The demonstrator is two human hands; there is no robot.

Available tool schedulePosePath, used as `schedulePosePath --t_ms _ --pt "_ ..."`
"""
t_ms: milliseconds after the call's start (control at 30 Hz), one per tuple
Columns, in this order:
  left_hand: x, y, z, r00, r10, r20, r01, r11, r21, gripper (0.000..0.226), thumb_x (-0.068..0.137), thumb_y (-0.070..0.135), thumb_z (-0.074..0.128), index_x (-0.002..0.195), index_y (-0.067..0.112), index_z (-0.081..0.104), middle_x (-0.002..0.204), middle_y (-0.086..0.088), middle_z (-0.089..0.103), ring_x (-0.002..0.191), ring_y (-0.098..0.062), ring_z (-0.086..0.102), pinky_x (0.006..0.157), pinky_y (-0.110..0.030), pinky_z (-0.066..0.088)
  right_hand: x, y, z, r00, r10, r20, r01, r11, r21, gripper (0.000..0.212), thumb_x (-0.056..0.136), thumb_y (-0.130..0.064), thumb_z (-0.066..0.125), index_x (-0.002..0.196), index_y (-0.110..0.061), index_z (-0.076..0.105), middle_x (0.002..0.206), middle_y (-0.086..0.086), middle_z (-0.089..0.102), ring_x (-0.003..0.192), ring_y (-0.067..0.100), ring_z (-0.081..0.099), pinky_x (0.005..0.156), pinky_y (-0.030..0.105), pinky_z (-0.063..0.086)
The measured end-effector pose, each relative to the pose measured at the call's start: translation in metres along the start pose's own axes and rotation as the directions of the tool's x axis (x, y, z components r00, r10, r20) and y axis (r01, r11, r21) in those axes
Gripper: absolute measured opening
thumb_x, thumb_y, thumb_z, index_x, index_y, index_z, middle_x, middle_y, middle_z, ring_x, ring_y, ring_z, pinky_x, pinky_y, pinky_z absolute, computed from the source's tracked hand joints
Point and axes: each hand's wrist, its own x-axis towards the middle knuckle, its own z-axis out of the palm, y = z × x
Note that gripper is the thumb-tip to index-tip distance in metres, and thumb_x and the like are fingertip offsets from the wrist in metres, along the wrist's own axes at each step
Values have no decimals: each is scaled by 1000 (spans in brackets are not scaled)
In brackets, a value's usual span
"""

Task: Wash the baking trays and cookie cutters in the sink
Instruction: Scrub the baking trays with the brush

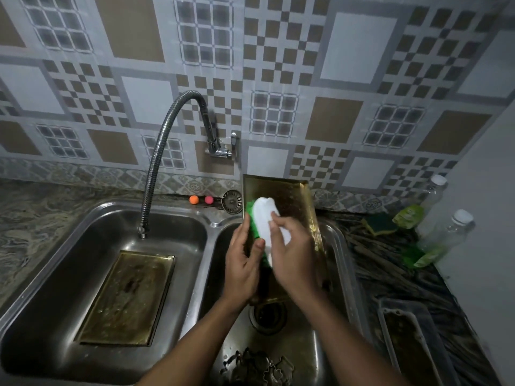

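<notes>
steel sink (205, 246), flat tray (125, 298) in left basin, cutters (259, 366) in right, left hand (241, 270) grasping leaning tray (289, 196), right hand (295, 254) grasping brush (269, 215)

The left forearm (195, 338) and right forearm (348, 330), both bare, rise and converge, bringing the hands side by side. The left hand (242, 263) stands upright, fingers wrapped round the near edge of the baking tray (289, 196), thumb raised toward the right hand. The right hand (295, 252), back toward the camera, curls its fingers over a white scrubbing brush (264, 218).
</notes>
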Motion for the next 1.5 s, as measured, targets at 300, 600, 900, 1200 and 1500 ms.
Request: schedulePosePath --t_ms 300,600,900,1200,1500 --pt "4 -3 5 1000 16 -19 -16 1000 17 82 94 70 26 152 13 28 147 15 38 136 7 36 104 -7 30 -33 18 -15 993 -99 -65 100 995 10 18 93 -11 61 108 -10 71 106 -8 67 104 -4 60 85 12 47" --pt "12 -13 -5 998 -7 -70 9 1000 26 90 89 79 22 153 17 24 158 5 30 146 -8 28 119 -37 27 -40 41 -47 936 -264 232 277 961 -24 20 94 -27 60 108 -19 71 87 -11 60 78 6 62 64 25 50" --pt "21 3 -11 994 29 -103 -28 1000 11 85 90 72 36 153 15 26 149 20 33 140 5 30 110 -9 27 -46 80 -75 995 -50 87 61 989 -135 17 91 -19 62 105 -19 72 101 -10 68 97 2 64 77 12 48" --pt "13 -18 -26 989 -91 -114 111 977 180 80 89 32 68 154 32 21 138 10 44 127 7 43 107 -15 35 -34 69 -74 992 127 -4 -126 990 68 20 91 -12 64 102 -28 68 105 -25 64 105 -12 58 82 1 40" --pt "5 -30 -42 992 106 71 -126 903 411 88 82 13 76 154 23 27 137 2 45 129 -11 46 110 -36 42 26 80 -72 948 256 186 -265 964 22 19 93 -26 63 111 -24 68 111 5 53 83 16 67 64 12 50"
